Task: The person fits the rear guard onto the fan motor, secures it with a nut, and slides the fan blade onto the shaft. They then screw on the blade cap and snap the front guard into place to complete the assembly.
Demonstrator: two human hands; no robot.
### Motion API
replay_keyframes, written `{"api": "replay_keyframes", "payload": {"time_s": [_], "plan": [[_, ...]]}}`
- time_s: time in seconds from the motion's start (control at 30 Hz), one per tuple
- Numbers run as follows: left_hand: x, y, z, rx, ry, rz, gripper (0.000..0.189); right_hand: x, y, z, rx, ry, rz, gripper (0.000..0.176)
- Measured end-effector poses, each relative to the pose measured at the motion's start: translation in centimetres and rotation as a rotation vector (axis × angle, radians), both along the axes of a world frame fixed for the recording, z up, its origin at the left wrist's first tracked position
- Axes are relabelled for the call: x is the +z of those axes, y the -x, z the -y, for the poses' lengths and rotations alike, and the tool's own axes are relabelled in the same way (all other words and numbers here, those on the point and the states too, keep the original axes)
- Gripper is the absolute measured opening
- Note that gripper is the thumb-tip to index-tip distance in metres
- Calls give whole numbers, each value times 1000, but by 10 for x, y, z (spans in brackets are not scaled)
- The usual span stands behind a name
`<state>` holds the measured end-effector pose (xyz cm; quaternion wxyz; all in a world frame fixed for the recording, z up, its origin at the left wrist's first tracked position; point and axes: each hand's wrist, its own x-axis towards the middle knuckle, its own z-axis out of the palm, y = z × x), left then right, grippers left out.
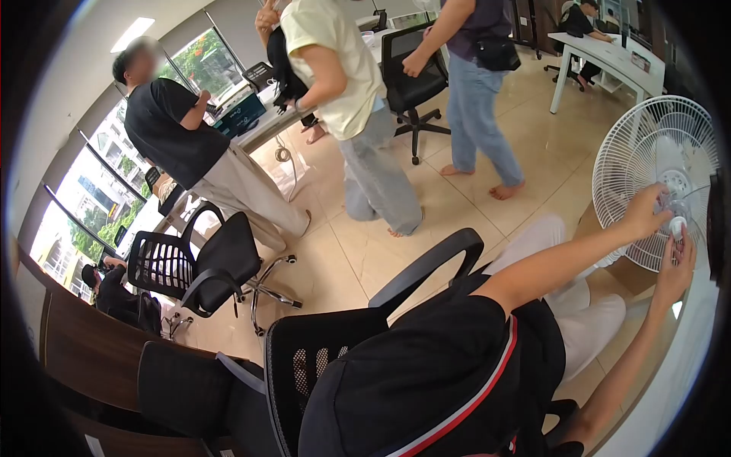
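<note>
At the right edge is a white fan with a round wire guard, turned toward me. My left hand reaches in front of the guard, its fingers bent together close to the fan's pale hub. What those fingers grip, if anything, is hidden. Just below it, my right hand pinches a small white cap-like piece between the fingertips. Something clear, perhaps part of a fan blade, shows beside the hub, too blurred to tell.
Behind the fan is a brown cardboard box. Black office chairs stand to the left. Several people stand or walk barefoot on the tiled floor. A white desk with a seated person is at the back right.
</note>
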<state>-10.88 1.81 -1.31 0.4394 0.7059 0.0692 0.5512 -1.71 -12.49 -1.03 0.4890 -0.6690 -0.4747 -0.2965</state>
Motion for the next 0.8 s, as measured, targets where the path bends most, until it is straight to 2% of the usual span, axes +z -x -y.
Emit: {"api": "replay_keyframes", "payload": {"time_s": [0.07, 0.13, 0.2, 0.23, 0.27, 0.3, 0.33, 0.37, 0.4, 0.43, 0.5, 0.53, 0.57, 0.6, 0.7, 0.8], "plan": [[7, 9, 6, -26, 54, -42, 45, 2, 4, 1, -15, 25, 16, 32], [8, 6, 1, 60, 12, -56, 46, 6, 5, -2, 7, 19, 41, 32], [-18, -17, -10, 199, -91, -25, 48, 2, -2, -2, 25, 11, 80, 32], [-8, -2, -6, 147, -15, -124, 46, 3, 4, 0, 39, 22, 26, 34], [10, 21, 7, 138, 33, -196, 42, 8, 19, 6, -69, 92, 1, 39], [45, 67, 28, 17, -2, -299, 41, 11, 30, 8, -39, 80, -15, 40], [39, 70, 23, 55, -26, -370, 39, 23, 54, 16, 14, 31, -104, 42], [13, 63, 2, 51, -110, -307, 40, 17, 48, 16, -13, 27, -65, 40], [39, 102, 27, -65, -35, -346, 44, 14, 43, 15, -37, 4, 25, 36], [54, 125, 38, 118, -147, -360, 49, 18, 43, 13, -39, -7, 36, 35], [103, 180, 53, 212, -322, -212, 35, 32, 53, 21, -76, -47, 94, 29], [121, 214, 33, 646, -646, -251, 33, 33, 49, 19, -101, -45, 81, 30], [185, 245, 88, 911, -926, -77, 35, 29, 44, 20, -109, -42, 64, 31], [223, 277, 115, 990, -1104, 130, 35, 27, 42, 21, -135, -59, 78, 31], [248, 321, 145, 777, -1516, 370, 35, 30, 40, 29, -152, -81, 119, 31], [239, 334, 144, 591, -1642, 317, 35, 29, 45, 15, -164, -76, 119, 29]]}}
